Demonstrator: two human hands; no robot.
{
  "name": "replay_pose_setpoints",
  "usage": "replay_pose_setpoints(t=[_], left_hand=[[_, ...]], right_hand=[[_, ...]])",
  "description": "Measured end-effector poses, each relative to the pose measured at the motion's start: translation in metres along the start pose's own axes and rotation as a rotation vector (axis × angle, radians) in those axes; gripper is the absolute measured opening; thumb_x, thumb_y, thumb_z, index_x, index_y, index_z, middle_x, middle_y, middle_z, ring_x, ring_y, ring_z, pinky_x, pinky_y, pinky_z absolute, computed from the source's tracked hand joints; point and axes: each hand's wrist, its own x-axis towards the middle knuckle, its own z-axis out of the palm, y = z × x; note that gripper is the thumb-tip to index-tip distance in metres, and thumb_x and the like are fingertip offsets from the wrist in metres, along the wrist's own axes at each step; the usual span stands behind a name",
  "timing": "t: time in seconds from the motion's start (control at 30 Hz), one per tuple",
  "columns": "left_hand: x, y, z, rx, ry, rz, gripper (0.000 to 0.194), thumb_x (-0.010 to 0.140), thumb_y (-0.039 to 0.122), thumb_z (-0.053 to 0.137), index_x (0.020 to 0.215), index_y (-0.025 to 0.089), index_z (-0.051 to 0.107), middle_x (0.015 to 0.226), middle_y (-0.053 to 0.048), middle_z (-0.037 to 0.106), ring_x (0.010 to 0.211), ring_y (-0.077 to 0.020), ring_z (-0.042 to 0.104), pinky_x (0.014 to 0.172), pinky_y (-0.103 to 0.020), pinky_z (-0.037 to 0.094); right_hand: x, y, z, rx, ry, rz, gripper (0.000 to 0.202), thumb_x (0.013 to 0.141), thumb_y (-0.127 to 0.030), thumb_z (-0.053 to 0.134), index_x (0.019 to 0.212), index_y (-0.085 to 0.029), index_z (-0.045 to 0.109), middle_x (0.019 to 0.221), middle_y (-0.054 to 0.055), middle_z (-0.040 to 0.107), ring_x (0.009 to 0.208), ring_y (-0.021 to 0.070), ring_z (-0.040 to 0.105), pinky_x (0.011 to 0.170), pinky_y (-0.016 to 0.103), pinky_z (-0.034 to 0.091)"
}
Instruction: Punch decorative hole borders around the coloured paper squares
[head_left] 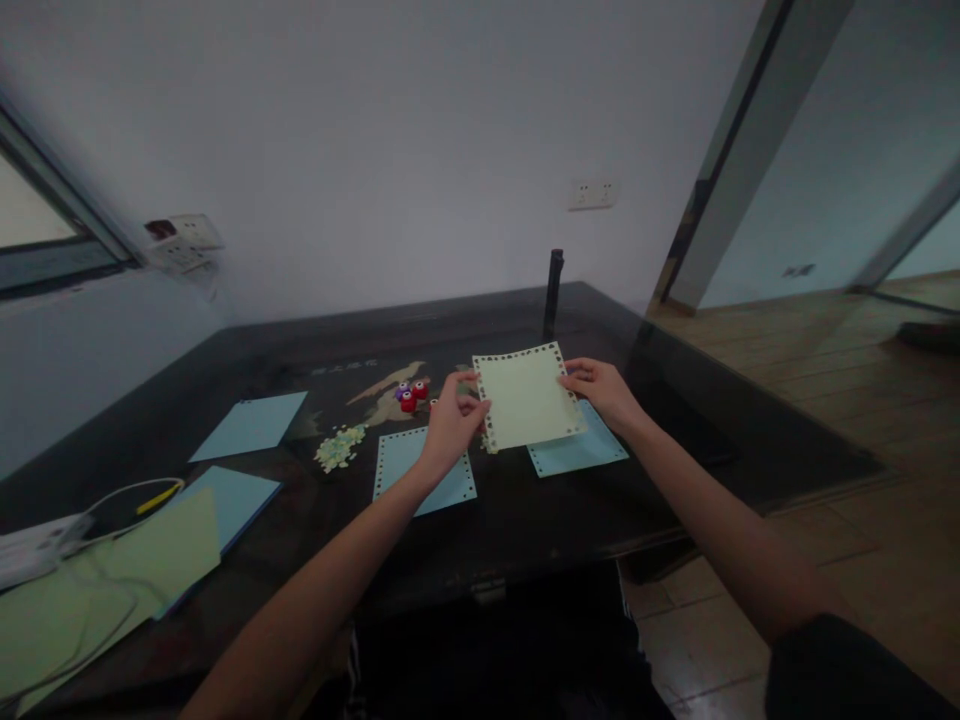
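Observation:
Between both hands, above the table, is a sheet of pale yellow-green paper (529, 400) with a row of small punched holes along its edges. My left hand (455, 420) pinches its left edge between thumb and fingers. On the opposite side, my right hand (602, 390) grips the right edge. Beneath lie two light blue sheets with holed edges: one blue sheet (442, 490) partly behind my left forearm, another (577, 448) partly covered by the held paper. Small red and purple craft punches (409, 398) stand behind my left hand.
A pile of tiny paper bits (340, 447) lies left of the holed sheets. Farther left are a plain blue sheet (251, 425), stacked green paper (172, 545) and a white cable (120, 490). A black upright object (553, 293) stands near the table's back edge, by the wall.

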Motion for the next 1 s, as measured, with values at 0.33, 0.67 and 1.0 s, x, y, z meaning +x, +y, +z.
replay_pose_setpoints(t=[0.33, 0.67, 1.0], left_hand=[[0.005, -0.015, 0.056, 0.229, -0.256, -0.106, 0.010, 0.076, 0.016, 0.055, 0.085, 0.018, 0.052, 0.051, 0.006, 0.057, 0.044, -0.0099, 0.057, 0.046, -0.018, 0.043], [-0.003, -0.024, 0.068, 0.534, -0.294, -0.064, 0.020, 0.078, 0.018, 0.058, 0.097, 0.020, 0.050, 0.059, 0.005, 0.063, 0.053, -0.0123, 0.062, 0.062, -0.023, 0.046], [-0.002, -0.030, 0.067, 0.700, -0.313, -0.065, 0.020, 0.080, 0.022, 0.057, 0.099, 0.021, 0.050, 0.063, 0.003, 0.064, 0.061, -0.0146, 0.063, 0.072, -0.026, 0.045]], right_hand=[[-0.019, 0.032, -0.053, -0.458, 0.022, -0.024, 0.038, 0.068, -0.027, 0.064, 0.104, -0.012, 0.061, 0.059, -0.001, 0.060, 0.052, 0.0135, 0.053, 0.052, 0.025, 0.040], [-0.023, 0.047, -0.050, -0.624, 0.034, -0.001, 0.033, 0.070, -0.020, 0.062, 0.102, -0.013, 0.063, 0.062, -0.001, 0.060, 0.055, 0.0130, 0.055, 0.055, 0.024, 0.042], [-0.021, 0.053, -0.048, -0.679, 0.034, 0.006, 0.025, 0.070, -0.022, 0.063, 0.094, -0.014, 0.065, 0.061, -0.001, 0.060, 0.054, 0.0128, 0.055, 0.054, 0.024, 0.040]])
